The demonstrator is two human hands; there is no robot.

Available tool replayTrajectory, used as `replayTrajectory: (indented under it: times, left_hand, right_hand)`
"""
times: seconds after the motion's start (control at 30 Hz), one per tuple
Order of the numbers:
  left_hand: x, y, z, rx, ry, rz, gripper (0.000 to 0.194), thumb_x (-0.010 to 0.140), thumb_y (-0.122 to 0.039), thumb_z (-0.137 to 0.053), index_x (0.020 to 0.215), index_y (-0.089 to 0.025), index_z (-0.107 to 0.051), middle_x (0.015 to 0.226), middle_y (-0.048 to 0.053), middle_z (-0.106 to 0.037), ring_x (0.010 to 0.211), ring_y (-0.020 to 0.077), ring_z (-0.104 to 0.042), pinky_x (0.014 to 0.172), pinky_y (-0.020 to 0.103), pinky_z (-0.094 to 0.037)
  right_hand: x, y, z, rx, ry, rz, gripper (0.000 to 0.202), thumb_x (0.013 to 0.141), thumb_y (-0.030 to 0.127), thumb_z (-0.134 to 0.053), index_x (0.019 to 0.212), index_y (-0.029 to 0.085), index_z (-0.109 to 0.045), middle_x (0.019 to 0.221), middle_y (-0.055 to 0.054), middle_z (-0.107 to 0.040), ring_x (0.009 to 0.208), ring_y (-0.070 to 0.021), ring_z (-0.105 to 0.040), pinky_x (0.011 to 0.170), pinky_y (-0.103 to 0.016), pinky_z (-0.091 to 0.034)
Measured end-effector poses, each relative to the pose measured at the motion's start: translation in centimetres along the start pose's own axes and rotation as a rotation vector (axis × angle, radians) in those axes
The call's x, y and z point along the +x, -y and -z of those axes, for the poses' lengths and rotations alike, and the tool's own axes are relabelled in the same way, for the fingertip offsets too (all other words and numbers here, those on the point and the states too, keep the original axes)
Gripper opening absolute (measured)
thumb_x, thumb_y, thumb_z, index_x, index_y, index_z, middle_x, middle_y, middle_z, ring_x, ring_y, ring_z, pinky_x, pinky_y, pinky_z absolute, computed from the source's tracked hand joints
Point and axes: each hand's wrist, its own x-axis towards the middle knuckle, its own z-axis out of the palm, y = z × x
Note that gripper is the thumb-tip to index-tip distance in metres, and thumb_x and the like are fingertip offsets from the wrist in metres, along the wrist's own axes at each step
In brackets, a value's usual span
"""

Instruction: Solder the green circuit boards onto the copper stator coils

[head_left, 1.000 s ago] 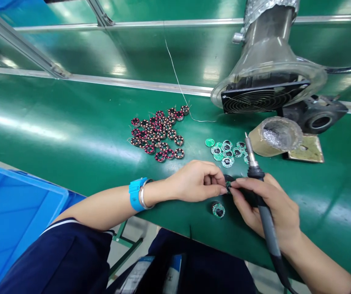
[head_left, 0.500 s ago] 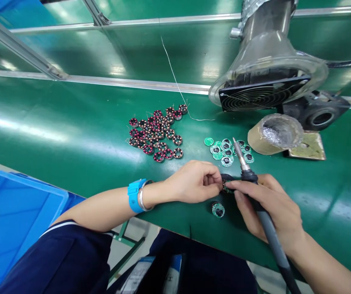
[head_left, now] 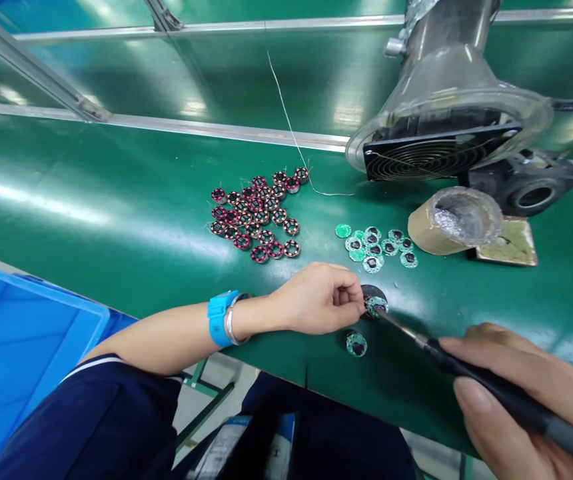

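My right hand [head_left: 521, 393] grips the dark handle of a soldering iron [head_left: 446, 353]. The iron points left, its tip at a round green circuit board [head_left: 377, 305] that sits on a dark round base [head_left: 374, 291]. At the left edge of that board is my left hand [head_left: 319, 298], its fingers pinched together; whatever they hold is hidden. Just below, on the bench, lies another assembly [head_left: 356, 344], a round green board with a black centre on a coil ring. My left wrist carries a blue band [head_left: 220, 320] and a silver bangle.
Several copper-wound coil rings [head_left: 254, 217] lie at the middle of the green bench [head_left: 91, 247]. Loose round boards [head_left: 372, 247] are grouped to their right. Beyond stand a cardboard cup [head_left: 431, 227], a sponge pad [head_left: 511, 243] and a fume fan [head_left: 436, 153]. A thin solder wire [head_left: 286, 120] hangs behind the coils.
My right hand has drawn back to the right and lower, with the iron swung from pointing up to pointing at the board. My left hand has hardly moved.
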Motion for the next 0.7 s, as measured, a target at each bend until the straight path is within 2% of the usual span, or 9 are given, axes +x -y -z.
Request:
replayTrajectory:
  times: [0.2, 0.57, 0.7]
  left_hand:
    - [-0.03, -0.19, 0.02, -0.005, 0.000, 0.016, 0.004, 0.073, -0.009, -0.064, 0.073, -0.013, -0.066, 0.070, -0.002, -0.060, 0.055, 0.0036, -0.054, 0.051, 0.014, -0.043]
    - [-0.01, 0.00, 0.00, 0.030, 0.000, 0.014, 0.004, 0.073, -0.011, -0.063, 0.073, -0.014, -0.065, 0.071, -0.002, -0.061, 0.056, 0.0050, -0.055, 0.053, 0.016, -0.044]
    - [-0.01, -0.02, 0.02, 0.039, -0.003, 0.016, 0.004, 0.073, -0.011, -0.063, 0.073, -0.014, -0.066, 0.069, -0.003, -0.060, 0.055, 0.0045, -0.054, 0.053, 0.016, -0.044]
  right_hand:
    - [0.61, 0.63, -0.33, -0.104, 0.044, -0.061, 0.016, 0.087, 0.013, -0.056, 0.097, 0.025, -0.062, 0.068, 0.002, -0.062, 0.058, -0.0133, -0.061, 0.051, -0.028, -0.045]
    - [0.69, 0.41, -0.45, -0.076, 0.045, -0.037, 0.017, 0.086, 0.012, -0.056, 0.098, 0.024, -0.062, 0.068, 0.002, -0.061, 0.057, -0.0124, -0.060, 0.050, -0.027, -0.045]
    - [0.02, -0.12, -0.53, -0.012, -0.027, -0.021, 0.020, 0.085, 0.015, -0.057, 0.102, 0.023, -0.064, 0.069, -0.002, -0.062, 0.055, -0.0157, -0.059, 0.049, -0.032, -0.044]
